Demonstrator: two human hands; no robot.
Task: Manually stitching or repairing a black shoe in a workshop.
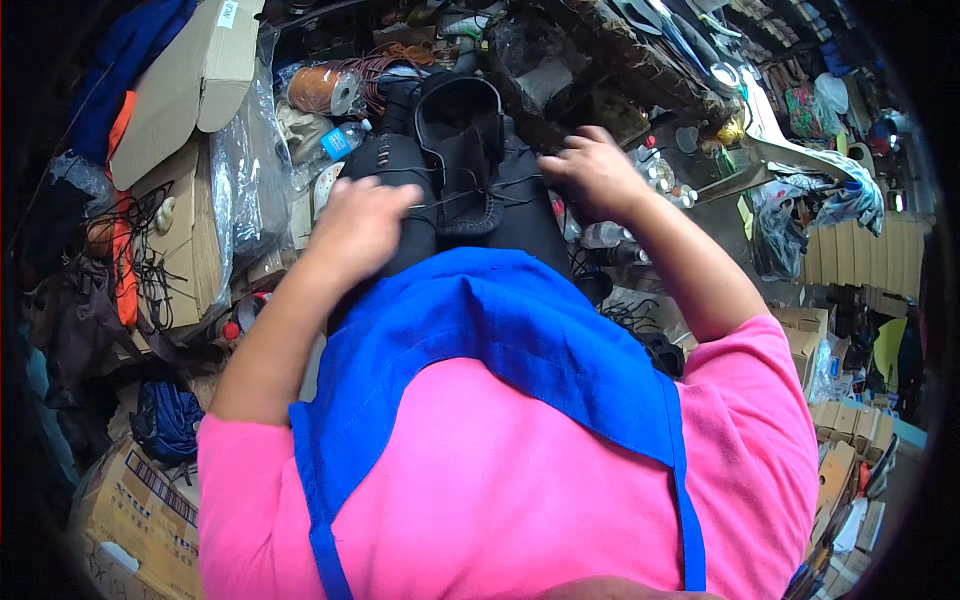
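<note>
Left fingers (395, 205) curled narrow, pinching a thin dark thread (455, 197) drawn taut to the right across a black leather shoe (462, 150). Right fingers (572, 150) bent and closed down on the shoe's right edge; what sits under them, impossible to tell. Shoe resting sole-away on the lap, just beyond the blue apron (500, 340), centre of the scene, between both hands.

Likely trouble: too hard a pull and the thread snaps or tears through the stitched edge; a slack right grip and the shoe twists off the knees toward the cluttered floor; loose thread catching on the apron's edge.

Further out, far left, an open cardboard box (190, 75), inside not visible. Beside it a clear plastic bag (245, 170), contents blurred. A plastic bottle (335, 150) with blue label lying near an orange spool (320, 90). Near left, a printed carton (140, 510), closed. Right, stacked small boxes (835, 450), contents hidden.
</note>
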